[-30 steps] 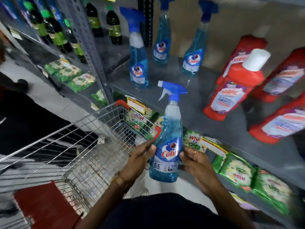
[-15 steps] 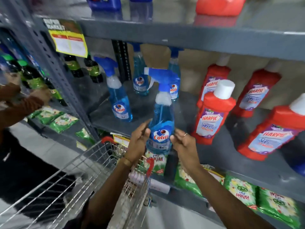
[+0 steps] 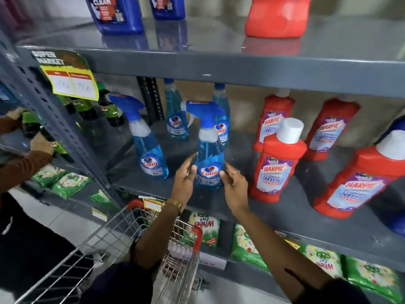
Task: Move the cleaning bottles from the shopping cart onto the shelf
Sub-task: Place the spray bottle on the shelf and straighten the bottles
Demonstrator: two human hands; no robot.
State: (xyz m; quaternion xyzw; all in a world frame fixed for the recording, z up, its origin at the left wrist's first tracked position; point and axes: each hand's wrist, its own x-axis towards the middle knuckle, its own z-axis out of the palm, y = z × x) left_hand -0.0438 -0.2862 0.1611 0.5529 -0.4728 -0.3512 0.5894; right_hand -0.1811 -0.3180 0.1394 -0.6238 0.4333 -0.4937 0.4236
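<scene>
A blue Colin spray bottle [image 3: 209, 159] stands upright on the grey middle shelf [image 3: 274, 207], near its front edge. My left hand [image 3: 186, 178] presses against its left side and my right hand [image 3: 234, 187] against its right side, fingers on the label. Three more blue spray bottles stand on the same shelf: one to the left [image 3: 149, 154] and two behind [image 3: 175, 119] [image 3: 222, 126]. The wire shopping cart [image 3: 122, 235] sits below my arms; what it holds is hidden.
Red Harpic bottles [image 3: 276, 170] [image 3: 355, 183] fill the shelf's right side. Blue jugs [image 3: 116, 14] and a red jug [image 3: 276, 16] stand on the upper shelf. Green detergent packs [image 3: 247, 249] lie below. At the left, another person's hands [image 3: 41, 143] handle dark green bottles.
The blue spray bottle went up from above the cart and forward onto the middle shelf, where it now rests. My view has tilted up toward the shelves.
</scene>
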